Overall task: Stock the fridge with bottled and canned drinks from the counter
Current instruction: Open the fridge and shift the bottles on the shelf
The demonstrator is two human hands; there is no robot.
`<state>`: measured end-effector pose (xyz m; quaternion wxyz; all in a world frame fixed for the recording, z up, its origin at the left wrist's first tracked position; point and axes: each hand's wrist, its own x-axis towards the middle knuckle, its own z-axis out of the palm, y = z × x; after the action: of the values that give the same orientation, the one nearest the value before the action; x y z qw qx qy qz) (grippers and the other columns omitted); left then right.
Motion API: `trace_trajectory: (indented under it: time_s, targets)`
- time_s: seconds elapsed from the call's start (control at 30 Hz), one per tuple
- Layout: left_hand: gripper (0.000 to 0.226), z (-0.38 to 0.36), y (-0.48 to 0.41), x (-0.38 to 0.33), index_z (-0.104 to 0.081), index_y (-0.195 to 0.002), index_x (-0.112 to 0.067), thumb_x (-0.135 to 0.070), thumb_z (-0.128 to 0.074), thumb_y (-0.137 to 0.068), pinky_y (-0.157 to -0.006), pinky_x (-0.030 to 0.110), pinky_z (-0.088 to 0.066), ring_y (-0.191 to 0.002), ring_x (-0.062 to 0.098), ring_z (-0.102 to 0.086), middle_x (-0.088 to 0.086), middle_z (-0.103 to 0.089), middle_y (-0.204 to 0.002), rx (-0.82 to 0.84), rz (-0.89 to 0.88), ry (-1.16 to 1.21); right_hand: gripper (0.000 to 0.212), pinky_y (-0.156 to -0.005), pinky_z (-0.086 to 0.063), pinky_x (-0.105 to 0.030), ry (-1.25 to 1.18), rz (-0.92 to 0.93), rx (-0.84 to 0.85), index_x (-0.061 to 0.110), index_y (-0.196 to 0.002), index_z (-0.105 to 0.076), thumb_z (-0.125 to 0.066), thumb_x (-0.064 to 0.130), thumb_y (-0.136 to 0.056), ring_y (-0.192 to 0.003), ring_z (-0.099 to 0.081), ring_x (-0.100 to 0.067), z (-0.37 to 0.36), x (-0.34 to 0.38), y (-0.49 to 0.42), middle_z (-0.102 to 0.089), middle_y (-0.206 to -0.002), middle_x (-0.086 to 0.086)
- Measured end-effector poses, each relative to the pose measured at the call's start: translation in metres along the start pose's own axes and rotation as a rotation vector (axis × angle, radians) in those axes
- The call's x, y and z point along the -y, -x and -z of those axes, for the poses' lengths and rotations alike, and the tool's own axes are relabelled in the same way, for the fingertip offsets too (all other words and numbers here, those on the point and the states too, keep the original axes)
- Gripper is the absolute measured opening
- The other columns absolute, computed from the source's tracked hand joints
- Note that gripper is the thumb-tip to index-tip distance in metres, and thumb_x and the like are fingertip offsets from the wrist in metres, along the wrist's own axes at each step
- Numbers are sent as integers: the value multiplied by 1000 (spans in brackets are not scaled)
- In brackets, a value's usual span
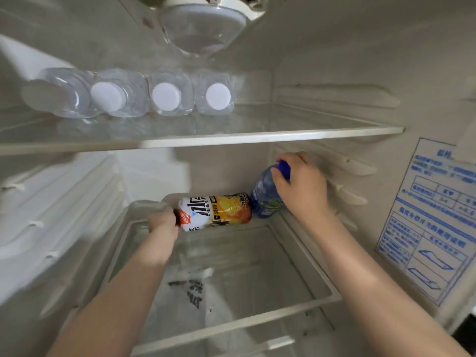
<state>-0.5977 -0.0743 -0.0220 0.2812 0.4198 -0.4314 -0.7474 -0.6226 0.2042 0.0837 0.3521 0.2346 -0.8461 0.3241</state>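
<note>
Both my hands reach into the open fridge. My left hand (pixel 162 222) grips the cap end of a yellow-and-white labelled drink bottle (pixel 219 210), held on its side over the back of the lower glass shelf (pixel 257 320). My right hand (pixel 301 186) is closed on the blue cap of a blue bottle (pixel 264 197), which leans tilted in the back right corner. The two bottles touch end to side. Several clear water bottles with white caps (pixel 164 95) lie on their sides along the upper shelf's left part.
The upper glass shelf (pixel 283 135) is bare on its right half. A light dome (pixel 203 29) hangs from the ceiling. A blue instruction sticker (pixel 432 217) is on the right wall. Shelf rails line both side walls. A drawer shows through the lower shelf.
</note>
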Motion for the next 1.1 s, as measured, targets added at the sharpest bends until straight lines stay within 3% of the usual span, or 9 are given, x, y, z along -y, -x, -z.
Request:
trace_trajectory:
  time_s: [0.13,0.23,0.43,0.63,0.7,0.83,0.93,1.03,1.1]
  targets:
    - [25,2,20,-10,-61,-112,0,-8,-61,-88,-83,35,-51,-89,23,-58,20,-65,-109,-111,-411,-5,26,-74,-42,-36,46,22,12,9,-110,-63,-51,23,-92,-97,-57,-35,-14,-2,-31,-61,-112,-15]
    - [29,-3,48,-37,-64,-115,-5,-8,-65,-86,-94,30,-49,-95,15,-58,12,-65,-109,-26,-691,-51,29,-67,-41,-35,140,26,72,3,-95,-62,-46,28,-95,-89,-60,-38,-23,-4,-54,-65,-97,-20]
    - [38,-14,88,-61,-61,-123,-13,-9,-64,-86,-94,21,-45,-103,9,-59,-2,-63,-114,258,-935,-290,31,-74,-44,-36,60,64,56,1,-97,-62,-50,29,-94,-91,-61,-38,-42,-2,-70,-66,-98,-21]
    - [42,-35,111,-64,-57,-129,-16,-9,-62,-88,-94,17,-44,-111,9,-58,-2,-62,-125,536,-943,-500,21,-64,-40,-30,77,117,211,8,-81,-59,-50,25,-88,-83,-60,-29,-55,5,-79,-62,-83,-9]
    - [42,-42,116,-61,-54,-131,-16,-9,-60,-90,-96,20,-44,-115,11,-57,1,-61,-128,585,-923,-510,23,-65,-43,-32,135,170,289,10,-87,-64,-45,23,-88,-84,-59,-26,-59,5,-82,-62,-87,-8]
    - [45,-49,122,-54,-48,-136,-14,-5,-55,-93,-89,3,-38,-118,7,-51,-5,-54,-130,610,-945,-528,27,-68,-36,-29,252,177,305,11,-100,-63,-43,27,-93,-97,-58,-29,-68,3,-88,-62,-103,-10]
    - [53,-50,121,-51,-42,-140,-17,-3,-55,-91,-94,10,-35,-117,4,-48,-3,-52,-132,626,-934,-548,28,-71,-37,-30,279,161,274,11,-103,-63,-47,31,-94,-101,-57,-30,-73,-4,-91,-62,-108,-11]
    - [60,-50,120,-53,-35,-144,-18,-2,-56,-90,-98,13,-33,-123,7,-46,0,-49,-139,648,-909,-563,36,-85,-41,-35,262,112,228,5,-114,-56,-52,33,-91,-111,-52,-35,-74,-10,-91,-57,-119,-17]
    - [63,-50,120,-53,-30,-147,-19,-2,-55,-91,-98,13,-32,-126,8,-44,1,-45,-143,663,-892,-566,50,-100,-32,-38,284,128,207,4,-131,-45,-52,32,-91,-122,-43,-36,-75,-13,-85,-47,-134,-19]
